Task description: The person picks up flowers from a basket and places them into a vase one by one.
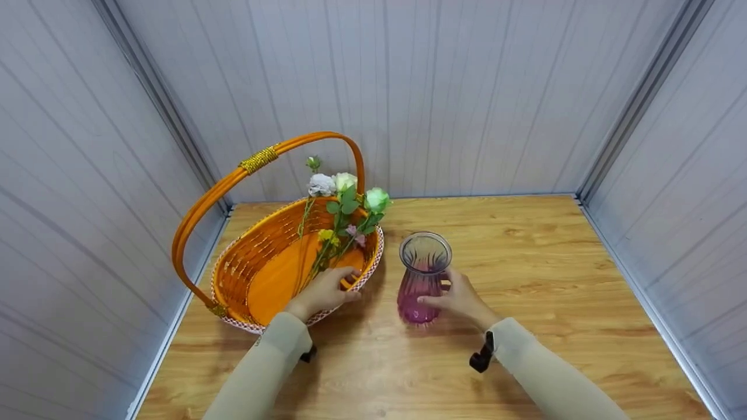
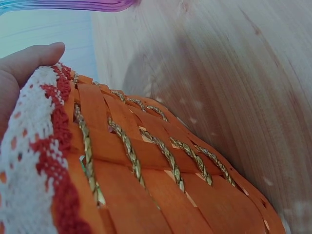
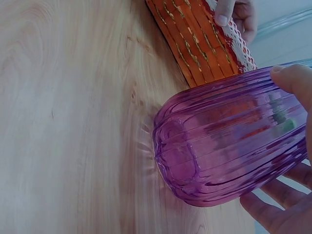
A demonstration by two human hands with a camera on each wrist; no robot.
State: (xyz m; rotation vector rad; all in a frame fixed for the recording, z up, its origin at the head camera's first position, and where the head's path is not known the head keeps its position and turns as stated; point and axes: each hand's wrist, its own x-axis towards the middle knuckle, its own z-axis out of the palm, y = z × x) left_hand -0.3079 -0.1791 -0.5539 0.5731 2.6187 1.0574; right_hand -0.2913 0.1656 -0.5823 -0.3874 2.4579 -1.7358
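My left hand [image 1: 324, 291] grips the near right rim of an orange woven basket [image 1: 274, 291], its thumb outside and its fingers over the inner side. White and red lace trim [image 2: 29, 122] runs along that rim. Inside the basket lean several artificial flowers, among them a white flower [image 1: 321, 185], a pale green rose [image 1: 377, 200] and a yellow flower [image 1: 328, 236]. To the right, a ribbed glass vase [image 1: 415, 297], purple below and clear at the mouth, stands upright on the table. My right hand [image 1: 462, 298] holds it from the right, thumb in front and fingers behind.
The basket's tall orange handle [image 1: 204, 204] arches over its left and back, bound with gold cord. Pale panelled walls [image 1: 467, 99] enclose the wooden table [image 1: 543, 262] at the back and both sides. Dark straps circle both wrists.
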